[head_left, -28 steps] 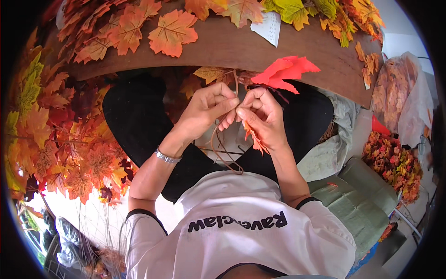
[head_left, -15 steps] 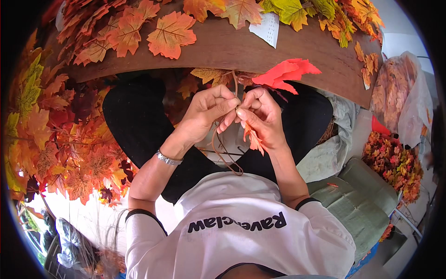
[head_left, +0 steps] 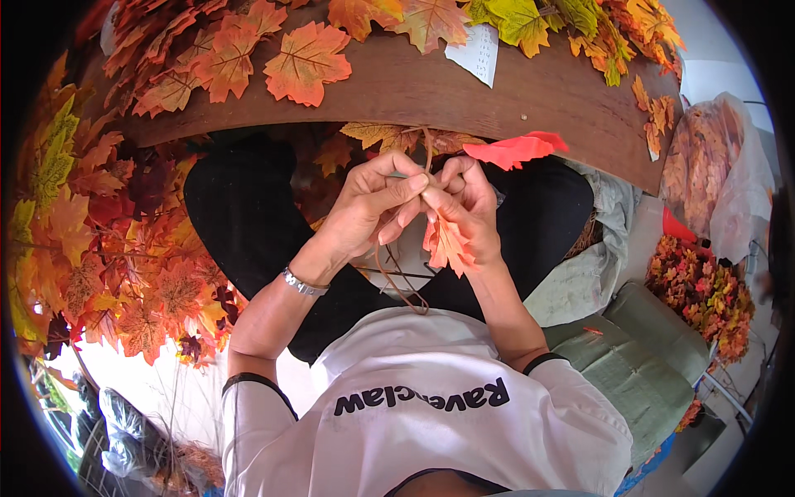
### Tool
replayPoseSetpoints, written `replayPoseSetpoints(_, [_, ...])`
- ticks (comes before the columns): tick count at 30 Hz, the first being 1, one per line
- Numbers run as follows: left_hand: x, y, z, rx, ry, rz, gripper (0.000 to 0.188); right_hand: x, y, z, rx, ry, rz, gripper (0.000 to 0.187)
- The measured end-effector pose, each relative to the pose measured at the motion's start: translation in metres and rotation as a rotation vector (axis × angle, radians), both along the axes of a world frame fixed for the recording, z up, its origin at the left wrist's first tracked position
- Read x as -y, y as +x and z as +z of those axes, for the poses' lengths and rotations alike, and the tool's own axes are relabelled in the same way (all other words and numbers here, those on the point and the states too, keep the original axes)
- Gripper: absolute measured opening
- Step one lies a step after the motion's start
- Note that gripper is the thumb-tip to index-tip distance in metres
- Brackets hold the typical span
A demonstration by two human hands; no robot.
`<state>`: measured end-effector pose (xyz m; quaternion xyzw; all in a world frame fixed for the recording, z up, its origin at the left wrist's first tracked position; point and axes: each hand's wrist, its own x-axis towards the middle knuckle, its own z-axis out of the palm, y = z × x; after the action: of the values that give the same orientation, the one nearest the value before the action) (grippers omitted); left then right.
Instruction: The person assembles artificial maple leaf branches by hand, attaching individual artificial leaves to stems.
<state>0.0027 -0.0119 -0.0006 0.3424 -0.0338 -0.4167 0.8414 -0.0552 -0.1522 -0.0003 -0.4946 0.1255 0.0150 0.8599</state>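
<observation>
The left hand [head_left: 377,199] has its thumb and forefinger closed in a tight pinch, the other fingers loosely curled, and seems to grip a thin brown stem [head_left: 396,282] that rises past the fingertips and loops back below them toward the white shirt [head_left: 389,389]. Touching it on the right, the right hand [head_left: 468,207] is likewise pinched, apparently on the base of an orange leaf [head_left: 448,246], which hangs below its thumb. Judging by this, the joining is partway: leaf and stem meet at the fingertips, but the fingers hide whether they are fastened, and the pinch is not yet released. Just beyond the right hand a red leaf [head_left: 515,151] juts out; whether those fingers hold it too, I cannot tell. Just beyond the left hand, a yellow-orange leaf [head_left: 373,135] shows under the edge of the brown table [head_left: 397,91]. Farther past both hands, a coral leaf [head_left: 307,63], a paper slip [head_left: 474,56] and yellow-green leaves [head_left: 523,23] lie on that table. Well to the left of the left hand, many leaves [head_left: 91,240] are massed; how many await handling is not shown. Well to the right of the right hand stands a filled clear bag [head_left: 729,174].
</observation>
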Motion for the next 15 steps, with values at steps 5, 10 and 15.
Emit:
replayPoseSetpoints(5, [-0.001, -0.003, 0.003, -0.121, -0.07, -0.028, 0.012, 0.007, 0.003, 0.001, 0.171, 0.064, 0.046, 0.021])
replayPoseSetpoints(10, [0.002, -0.007, -0.003, -0.061, -0.046, 0.041, 0.01, 0.005, 0.004, 0.004, 0.027, -0.097, 0.075, 0.022])
replayPoseSetpoints(15, [0.001, -0.004, 0.0, -0.128, -0.028, 0.018, 0.013, 0.0, 0.005, 0.002, 0.073, -0.015, 0.037, 0.022])
